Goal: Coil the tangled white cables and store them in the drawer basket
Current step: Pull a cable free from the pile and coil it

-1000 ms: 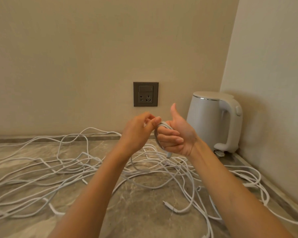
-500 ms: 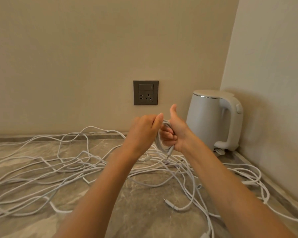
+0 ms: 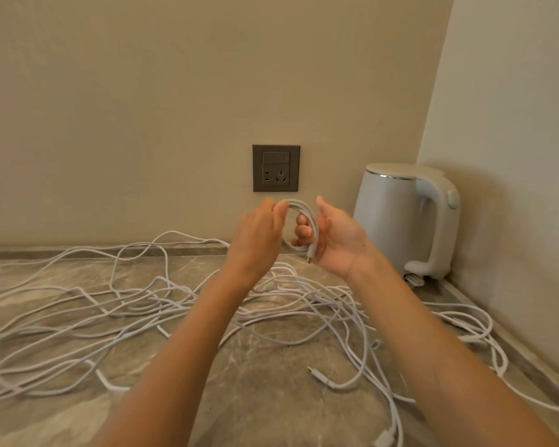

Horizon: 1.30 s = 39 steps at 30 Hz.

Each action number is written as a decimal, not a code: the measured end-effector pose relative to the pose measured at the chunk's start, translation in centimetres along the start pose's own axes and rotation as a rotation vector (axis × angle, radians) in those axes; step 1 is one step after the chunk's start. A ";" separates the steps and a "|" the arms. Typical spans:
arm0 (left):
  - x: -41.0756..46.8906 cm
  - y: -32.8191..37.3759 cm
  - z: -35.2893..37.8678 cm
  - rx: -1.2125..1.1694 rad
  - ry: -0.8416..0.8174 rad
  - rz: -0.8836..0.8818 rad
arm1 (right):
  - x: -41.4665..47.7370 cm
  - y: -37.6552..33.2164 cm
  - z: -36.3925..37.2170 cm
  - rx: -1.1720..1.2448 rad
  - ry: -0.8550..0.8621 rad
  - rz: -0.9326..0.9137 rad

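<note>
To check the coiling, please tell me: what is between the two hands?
In the head view, a small coil of white cable spans between the left hand and the right hand; both hold it.

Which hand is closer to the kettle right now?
Right. The right hand holds the cable coil just left of the kettle; the left hand pinches the coil further left, below the wall socket.

The cables (image 3: 307,296) are plain white, and so is the coil (image 3: 315,230). The counter (image 3: 271,411) is grey-brown stone, marbled with pale cloudy veins. The back wall (image 3: 126,91) is flat beige; the side wall (image 3: 513,91) is a paler beige. The socket plate (image 3: 258,169) is dark grey-brown with a lighter grey centre. The kettle (image 3: 388,217) is off-white with 1 thin shiny silver band under its lid.
</note>
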<state>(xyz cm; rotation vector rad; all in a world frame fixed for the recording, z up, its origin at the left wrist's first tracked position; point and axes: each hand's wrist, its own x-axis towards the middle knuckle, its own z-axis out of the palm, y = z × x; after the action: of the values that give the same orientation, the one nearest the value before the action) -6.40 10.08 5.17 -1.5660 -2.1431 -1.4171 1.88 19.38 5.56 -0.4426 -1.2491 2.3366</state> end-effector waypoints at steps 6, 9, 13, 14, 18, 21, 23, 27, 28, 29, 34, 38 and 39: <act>0.5 -0.7 -0.6 -0.095 0.152 -0.130 | -0.4 0.2 0.7 -0.025 -0.173 0.013; 0.4 -0.7 -0.6 -0.157 0.149 -0.147 | 0.0 0.6 0.7 -0.080 -0.139 -0.034; 0.4 -0.5 -0.4 -0.219 0.134 -0.166 | 0.4 0.8 0.3 -0.021 -0.106 -0.058; 0.4 -0.6 -0.4 -0.242 0.130 -0.182 | 0.4 0.8 0.3 0.005 -0.115 -0.060; 0.4 -1.0 -0.1 -0.324 0.113 -0.249 | -0.1 0.3 0.3 0.046 -0.133 -0.057; 0.4 -0.9 0.0 -0.394 0.067 -0.271 | -0.3 0.0 0.5 0.088 -0.135 -0.044; 0.3 -0.8 0.0 -0.410 0.053 -0.297 | -0.1 0.0 0.6 0.113 -0.123 -0.032; 0.3 -1.0 -0.1 -0.454 0.085 -0.386 | 0.2 0.4 0.7 0.109 -0.103 -0.061; 0.3 -1.1 -0.2 -0.459 0.083 -0.397 | 0.2 0.5 0.6 0.088 -0.105 -0.071; 0.3 -1.1 -0.3 -0.458 0.075 -0.402 | 0.2 0.6 0.5 0.057 -0.111 -0.083; 0.7 -1.4 -1.6 -0.170 0.096 -0.287 | 0.3 0.7 -0.4 -0.277 -0.109 -0.215; 0.6 -0.9 -1.7 -0.093 0.206 -0.086 | 0.2 0.9 -0.1 -0.645 0.047 -0.343; 0.6 -0.6 -1.6 -0.151 0.167 -0.047 | 0.3 0.9 -0.1 -0.655 0.095 -0.375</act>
<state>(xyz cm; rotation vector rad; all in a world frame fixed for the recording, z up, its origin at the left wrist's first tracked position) -7.75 9.30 6.03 -1.3947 -2.0318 -1.6962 1.41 19.18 4.78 -0.4627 -1.8543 1.5484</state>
